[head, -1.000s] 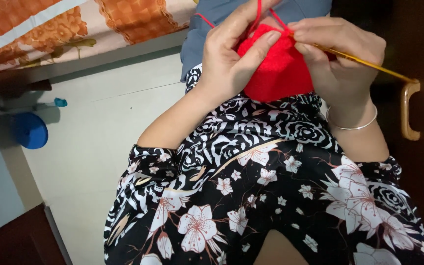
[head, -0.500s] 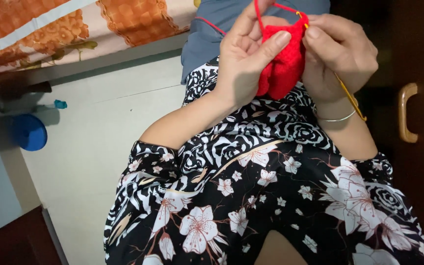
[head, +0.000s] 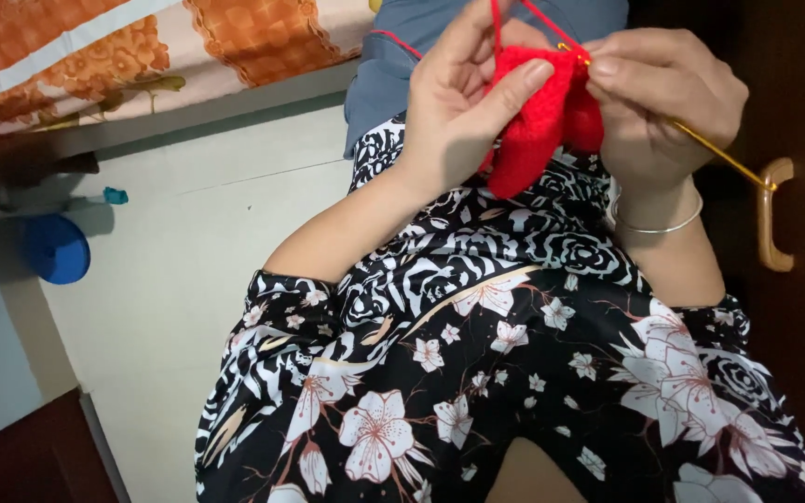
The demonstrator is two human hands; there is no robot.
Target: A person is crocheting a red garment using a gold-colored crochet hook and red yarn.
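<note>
A red crocheted piece point(head: 544, 121) hangs between both hands, above my lap in a black and white floral dress point(head: 514, 373). My left hand point(head: 463, 102) pinches its upper edge between thumb and fingers. My right hand point(head: 663, 93) grips a thin golden crochet hook point(head: 719, 154), whose tip meets the top of the red piece. Red yarn strands point(head: 533, 14) run up from the work and out of the frame. A silver bangle point(head: 659, 224) sits on my right wrist.
An orange patterned bed cover point(head: 142, 47) lies at the upper left over a pale tiled floor point(head: 170, 279). A blue round object point(head: 53, 249) rests at the left. A dark wooden door with a brass handle point(head: 773, 214) stands at the right.
The red piece has been turned and folded narrower between the hands. The hook now slants down to the right instead of sticking out sideways.
</note>
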